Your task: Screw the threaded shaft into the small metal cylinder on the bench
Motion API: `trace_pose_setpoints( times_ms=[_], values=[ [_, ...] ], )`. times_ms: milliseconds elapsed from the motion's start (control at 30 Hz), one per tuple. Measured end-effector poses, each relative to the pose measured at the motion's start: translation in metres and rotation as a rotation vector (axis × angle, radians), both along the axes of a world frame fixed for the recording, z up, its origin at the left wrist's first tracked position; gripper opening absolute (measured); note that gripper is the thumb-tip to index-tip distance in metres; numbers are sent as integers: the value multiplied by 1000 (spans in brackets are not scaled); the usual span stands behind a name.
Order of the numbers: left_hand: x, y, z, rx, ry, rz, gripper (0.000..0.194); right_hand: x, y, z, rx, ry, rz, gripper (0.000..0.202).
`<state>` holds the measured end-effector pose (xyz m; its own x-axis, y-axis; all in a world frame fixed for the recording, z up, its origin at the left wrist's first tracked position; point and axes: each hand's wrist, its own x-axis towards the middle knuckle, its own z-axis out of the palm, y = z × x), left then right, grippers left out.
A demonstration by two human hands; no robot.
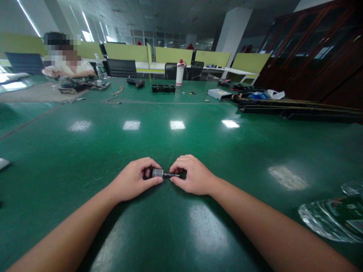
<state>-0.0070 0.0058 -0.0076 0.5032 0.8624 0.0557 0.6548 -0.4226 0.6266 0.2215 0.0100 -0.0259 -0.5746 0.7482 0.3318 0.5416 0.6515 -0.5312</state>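
Note:
A small grey-and-black cylindrical part with a thin shaft (157,173) lies level, low at the green tabletop, between my two hands. My left hand (136,179) curls around its thick body, thumb along the near side and fingers along the far side. The thin dark shaft points right, toward my right hand (193,175), whose thumb and forefinger close around its tip. Part of the thick end is hidden inside my left hand.
A clear plastic bottle (334,219) lies at the right. Far back stand a white bottle (179,73), a power drill (136,82), a black block (163,88) and a cord (114,97). Long dark strips (283,107) lie at back right. Another person (70,68) sits at back left.

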Motion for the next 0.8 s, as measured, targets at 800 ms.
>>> trace_pose_setpoints(
  times_ms=[800],
  values=[
    [-1, 0, 1, 36, -17, 47, 27, 16, 12, 0, -34, -48, -139, 7]
  ],
)
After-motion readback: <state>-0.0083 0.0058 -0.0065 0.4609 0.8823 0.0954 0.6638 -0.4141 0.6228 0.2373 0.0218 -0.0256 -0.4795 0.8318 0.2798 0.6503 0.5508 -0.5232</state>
